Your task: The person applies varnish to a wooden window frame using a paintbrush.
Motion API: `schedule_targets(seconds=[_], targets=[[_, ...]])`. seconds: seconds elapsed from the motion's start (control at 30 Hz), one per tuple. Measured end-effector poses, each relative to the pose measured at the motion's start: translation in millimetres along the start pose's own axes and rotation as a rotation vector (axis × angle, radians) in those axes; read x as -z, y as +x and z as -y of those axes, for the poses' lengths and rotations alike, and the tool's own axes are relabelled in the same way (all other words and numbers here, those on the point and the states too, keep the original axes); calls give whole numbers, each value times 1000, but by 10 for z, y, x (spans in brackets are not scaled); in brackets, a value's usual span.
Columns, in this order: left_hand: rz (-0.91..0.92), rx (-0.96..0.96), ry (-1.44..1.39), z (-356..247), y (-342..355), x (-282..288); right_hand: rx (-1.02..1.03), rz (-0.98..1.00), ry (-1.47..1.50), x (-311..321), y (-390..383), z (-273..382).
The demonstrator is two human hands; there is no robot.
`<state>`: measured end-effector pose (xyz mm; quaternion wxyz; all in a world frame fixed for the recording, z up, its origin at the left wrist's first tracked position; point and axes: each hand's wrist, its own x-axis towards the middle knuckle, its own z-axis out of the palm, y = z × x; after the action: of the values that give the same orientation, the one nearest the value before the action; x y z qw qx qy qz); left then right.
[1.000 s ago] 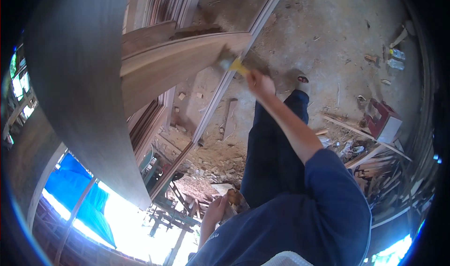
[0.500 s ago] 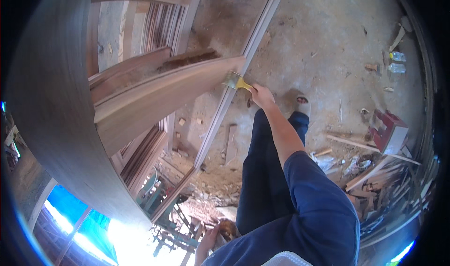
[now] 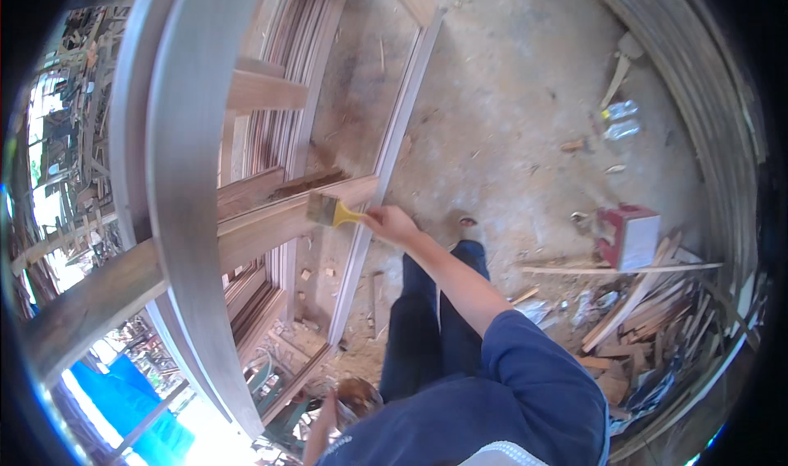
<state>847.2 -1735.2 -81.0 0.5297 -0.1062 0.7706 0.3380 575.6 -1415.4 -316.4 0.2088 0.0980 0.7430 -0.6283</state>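
**Kid:** What is the right hand (image 3: 392,222) doing?

**Helper:** Its fingers are closed around the yellow handle of a paintbrush (image 3: 328,212). The bristles stick out past the fingertips and touch a flat wooden crossbar (image 3: 279,218) of a big door frame (image 3: 185,179).

**Kid:** Where is the crossbar from the fingers?

**Helper:** Right in front of the fingertips, running away from them toward the person's left. One end is just beside the knuckles, next to a long thin upright post (image 3: 386,162).

**Kid:** And the left hand (image 3: 327,417)?

**Helper:** It is down low, close to the body. Its fingers seem to hold a small brown tin (image 3: 359,396), but I only see a bit of them, so I cannot tell how tight they are.

**Kid:** How much is done?

**Helper:** I think the job is partway. The crossbar near the brush and the wide curved piece look darker and a bit shiny. The thin post beside the fingers looks paler and dry, so that part seems left to do. I cannot be sure, because the light is strong.

**Kid:** What else is around?

**Helper:** Far behind the fingers, on the dusty floor (image 3: 509,97), there is a red box (image 3: 628,235), a heap of wood scraps (image 3: 648,318) and two clear bottles (image 3: 620,120).
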Motion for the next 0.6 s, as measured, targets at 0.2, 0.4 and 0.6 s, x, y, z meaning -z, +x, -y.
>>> schedule_targets(seconds=[0.2, 0.4, 0.6], targets=[[-304, -73, -408, -1932, 476, 285, 19, 194, -93, 1706, -1785, 1569], [-190, -741, -83, -3054, 420, 515, 230, -147, -225, 2988, -3352, 2483], [-52, -893, 32, -4243, 314, 691, 268, -186, -577, 3152, -3448, 3427]])
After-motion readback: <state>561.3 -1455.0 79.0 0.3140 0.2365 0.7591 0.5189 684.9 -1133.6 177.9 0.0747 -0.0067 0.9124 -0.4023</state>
